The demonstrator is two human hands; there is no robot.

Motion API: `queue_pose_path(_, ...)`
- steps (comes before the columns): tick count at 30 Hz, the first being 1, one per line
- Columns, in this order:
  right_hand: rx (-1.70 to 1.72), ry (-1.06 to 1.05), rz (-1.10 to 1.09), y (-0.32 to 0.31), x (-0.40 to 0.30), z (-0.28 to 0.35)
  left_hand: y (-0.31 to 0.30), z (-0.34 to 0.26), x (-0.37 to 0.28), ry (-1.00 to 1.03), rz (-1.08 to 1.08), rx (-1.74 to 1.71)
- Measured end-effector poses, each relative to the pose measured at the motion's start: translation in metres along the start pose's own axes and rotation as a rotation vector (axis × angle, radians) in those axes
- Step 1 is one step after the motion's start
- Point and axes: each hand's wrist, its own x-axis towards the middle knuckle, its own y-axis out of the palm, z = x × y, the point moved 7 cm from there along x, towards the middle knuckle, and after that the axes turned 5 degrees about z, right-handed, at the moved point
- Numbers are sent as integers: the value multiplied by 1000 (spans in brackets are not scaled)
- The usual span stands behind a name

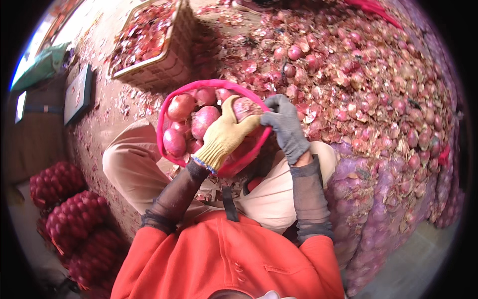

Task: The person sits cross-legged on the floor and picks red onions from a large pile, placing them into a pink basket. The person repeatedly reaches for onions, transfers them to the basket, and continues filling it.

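Note:
In a yellow knit glove, my left hand [220, 136] grips a red onion [246, 107] whose dry outer skin is ragged. It is over a round container with a bright pink fabric rim [164, 112], set between my bent legs. Several smooth red onions [204, 121] lie inside it. My right hand [285, 125], gloved in grey, is at the rim's right side with curled fingers close to the held onion. Whether those fingers pinch the onion, the rim or something small is hidden.
A pale plastic crate [157, 67] full of onion skins stands beyond the container. Loose onions and peelings form a wide heap [358, 97] at the right, beside purple mesh sacks [358, 187]. Packed red net bags [78, 213] sit at lower left, below a flat scale-like platform [78, 95].

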Motion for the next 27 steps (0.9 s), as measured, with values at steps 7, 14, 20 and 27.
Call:
queue_pose_path(7,-511,-453,-188,16,-26,47,0,10,24,333,-214,-152)
queue_pose_path(14,-373,-353,-749,-239,-133,52,-5,-8,-28,509,-260,126)
queue_pose_path(20,-1426,520,-1541,-492,-294,67,-23,9,-42,498,-298,220)
queue_pose_path(27,-860,513,-1416,-609,-344,12,-23,-8,-41,527,-332,273)
